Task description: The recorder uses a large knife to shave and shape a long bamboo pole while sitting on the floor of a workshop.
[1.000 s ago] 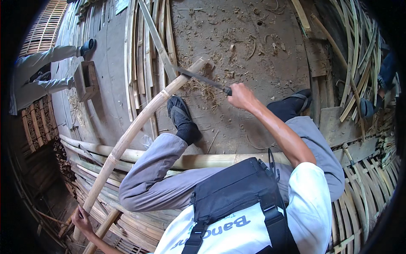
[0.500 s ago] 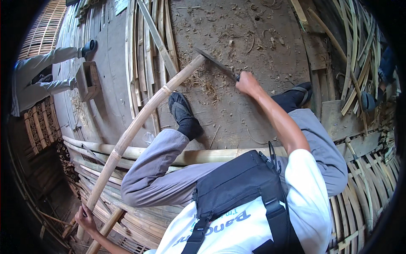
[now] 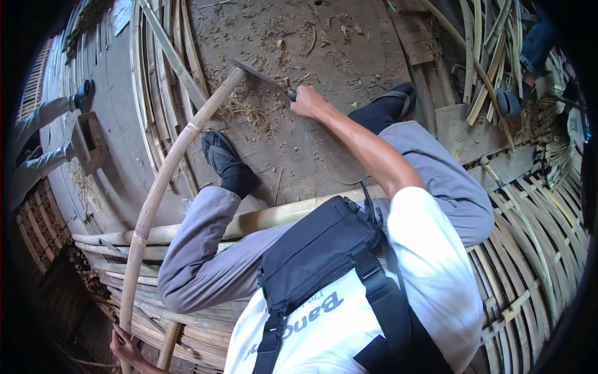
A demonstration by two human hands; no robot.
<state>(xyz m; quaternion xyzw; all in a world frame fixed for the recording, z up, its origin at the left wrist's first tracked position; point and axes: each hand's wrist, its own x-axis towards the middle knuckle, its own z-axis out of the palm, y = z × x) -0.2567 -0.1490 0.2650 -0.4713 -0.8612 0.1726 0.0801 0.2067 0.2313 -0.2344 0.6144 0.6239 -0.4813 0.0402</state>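
Observation:
A long bamboo pole [image 3: 163, 174] slants from the lower left up to the floor in front of me. My left hand [image 3: 126, 349] is closed around it near its lower end, beside the bench. Out in front, my right hand [image 3: 306, 101] grips the dark handle of a long-bladed knife [image 3: 265, 79]. The blade lies against or just over the pole's far tip; exact contact is hard to make out. My feet, in dark footwear [image 3: 221, 153], rest either side of the work spot.
Shavings [image 3: 252, 115] litter the floor. Split bamboo strips [image 3: 163, 81] lie at the left, with more strips [image 3: 489, 56] at far right. A wooden box [image 3: 89, 143] stands beside another person's legs [image 3: 47, 165]. The slatted bamboo bench [image 3: 529, 262] is under me. Another person's foot [image 3: 509, 103] shows at right.
The whole view has shifted, so the scene sits farther left and slightly higher. Both hands keep their holds, and the knife stays at the pole's far tip.

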